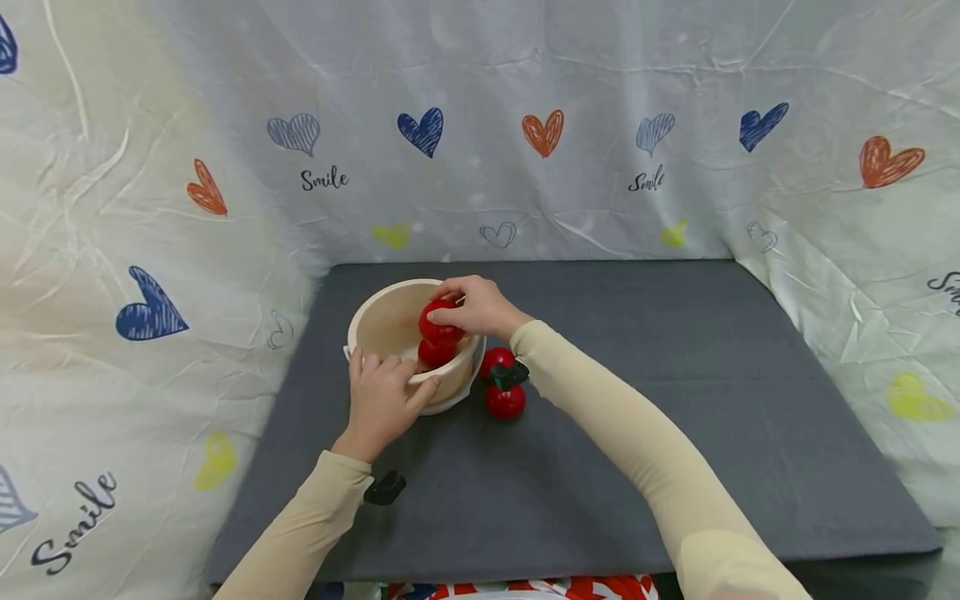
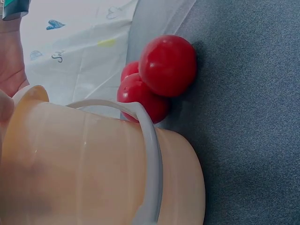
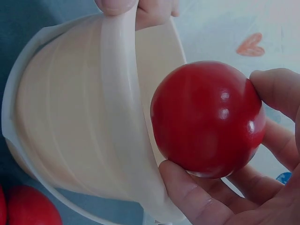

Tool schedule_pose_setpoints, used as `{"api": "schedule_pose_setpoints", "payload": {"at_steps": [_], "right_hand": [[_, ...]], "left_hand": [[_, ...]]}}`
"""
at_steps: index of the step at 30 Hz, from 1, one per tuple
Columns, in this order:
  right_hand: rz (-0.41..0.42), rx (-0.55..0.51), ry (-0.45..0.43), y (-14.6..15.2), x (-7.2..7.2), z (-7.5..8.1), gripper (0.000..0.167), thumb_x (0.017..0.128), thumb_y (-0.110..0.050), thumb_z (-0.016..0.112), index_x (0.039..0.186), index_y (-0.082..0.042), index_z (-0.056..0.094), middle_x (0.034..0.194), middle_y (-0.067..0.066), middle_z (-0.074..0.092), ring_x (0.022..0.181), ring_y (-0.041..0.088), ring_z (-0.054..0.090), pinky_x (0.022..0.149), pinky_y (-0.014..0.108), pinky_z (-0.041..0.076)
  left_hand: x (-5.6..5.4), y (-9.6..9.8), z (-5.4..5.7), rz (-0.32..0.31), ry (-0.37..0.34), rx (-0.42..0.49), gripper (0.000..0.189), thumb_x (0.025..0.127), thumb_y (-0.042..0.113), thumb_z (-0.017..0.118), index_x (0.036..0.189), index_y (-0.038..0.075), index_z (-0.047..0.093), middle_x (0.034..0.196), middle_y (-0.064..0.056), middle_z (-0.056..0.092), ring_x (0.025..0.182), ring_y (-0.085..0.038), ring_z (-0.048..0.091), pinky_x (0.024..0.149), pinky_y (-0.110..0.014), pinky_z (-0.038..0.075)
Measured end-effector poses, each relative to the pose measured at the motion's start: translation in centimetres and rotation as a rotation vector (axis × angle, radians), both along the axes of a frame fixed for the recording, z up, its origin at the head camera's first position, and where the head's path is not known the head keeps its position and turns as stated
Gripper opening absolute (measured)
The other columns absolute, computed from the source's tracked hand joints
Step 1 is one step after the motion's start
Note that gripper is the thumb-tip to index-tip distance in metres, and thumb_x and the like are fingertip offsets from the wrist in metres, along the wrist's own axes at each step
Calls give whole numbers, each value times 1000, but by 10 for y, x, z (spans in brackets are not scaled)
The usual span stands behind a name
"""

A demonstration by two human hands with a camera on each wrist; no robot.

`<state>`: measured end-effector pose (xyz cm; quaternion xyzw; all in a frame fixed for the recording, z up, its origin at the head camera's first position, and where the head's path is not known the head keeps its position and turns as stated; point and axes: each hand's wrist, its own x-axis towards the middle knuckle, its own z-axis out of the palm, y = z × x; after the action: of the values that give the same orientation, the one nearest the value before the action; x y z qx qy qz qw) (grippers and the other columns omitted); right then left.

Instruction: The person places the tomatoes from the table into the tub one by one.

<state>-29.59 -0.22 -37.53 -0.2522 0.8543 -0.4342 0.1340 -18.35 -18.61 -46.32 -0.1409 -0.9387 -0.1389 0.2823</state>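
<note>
A cream plastic bucket (image 1: pixel 390 321) with a white handle (image 2: pixel 152 168) stands on the left part of the table. My left hand (image 1: pixel 382 400) grips its near rim, thumb outside and fingers over the edge. Between thumb and fingers my right hand (image 1: pixel 480 307) holds a glossy red tomato-like ball (image 3: pixel 208 119) at the bucket's mouth, by the right rim. Below it, another red ball (image 1: pixel 435 354) shows inside the bucket. More red balls (image 1: pixel 506 402) lie on the table against the bucket's right side; the left wrist view shows three, close together (image 2: pixel 168 65).
A dark grey cloth covers the table (image 1: pixel 637 433), stretching well to the right of the bucket. White sheeting (image 1: pixel 480 183) printed with hearts hangs behind and at both sides. A small black device (image 1: pixel 385 487) is strapped at each wrist.
</note>
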Motion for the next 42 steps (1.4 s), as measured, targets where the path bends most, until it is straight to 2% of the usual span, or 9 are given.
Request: {"api": "schedule_pose_setpoints", "payload": {"at_steps": [4, 12, 29, 33, 37, 42], "right_hand": [[-10, 4, 13, -1, 1, -1, 35, 94, -22, 69, 127, -13, 69, 126, 12, 71, 114, 27, 65, 87, 34, 62], [-67, 53, 66, -1, 1, -2, 30, 96, -18, 64, 124, -11, 71, 125, 13, 72, 116, 28, 67, 96, 40, 58], [-94, 7, 37, 4, 5, -7, 32, 95, -24, 67, 125, -12, 71, 124, 12, 72, 116, 27, 67, 95, 40, 59], [-118, -6, 29, 17, 3, -6, 34, 94, -25, 66, 126, -14, 70, 128, 11, 71, 117, 26, 65, 95, 40, 59], [-176, 6, 21, 41, -4, -6, 37, 94, -25, 67, 129, -13, 68, 132, 13, 68, 121, 28, 63, 98, 43, 57], [-262, 44, -11, 77, -13, -18, 39, 96, -27, 67, 133, -13, 65, 135, 13, 65, 126, 29, 59, 105, 48, 52]], "left_hand": [[0, 1, 0, 0, 3, 7, 34, 89, 39, 66, 78, 7, 72, 74, -15, 67, 78, -37, 55, 112, -73, 27], [-3, 1, -2, -17, 70, 23, 33, 88, 37, 66, 74, 7, 69, 72, -15, 66, 76, -38, 55, 110, -75, 28], [-4, 1, -3, -10, 54, 23, 34, 88, 36, 66, 73, 6, 68, 71, -16, 65, 76, -38, 54, 110, -74, 29], [-4, 1, -3, -11, 61, 19, 34, 87, 37, 67, 74, 5, 68, 71, -16, 65, 75, -38, 54, 109, -74, 29], [-3, 2, -3, -10, 59, 26, 34, 87, 37, 68, 74, 6, 68, 72, -16, 65, 76, -38, 54, 109, -74, 29], [-3, 2, -4, -7, 21, 41, 34, 89, 38, 65, 75, 7, 68, 73, -15, 65, 78, -38, 54, 112, -73, 26]]}}
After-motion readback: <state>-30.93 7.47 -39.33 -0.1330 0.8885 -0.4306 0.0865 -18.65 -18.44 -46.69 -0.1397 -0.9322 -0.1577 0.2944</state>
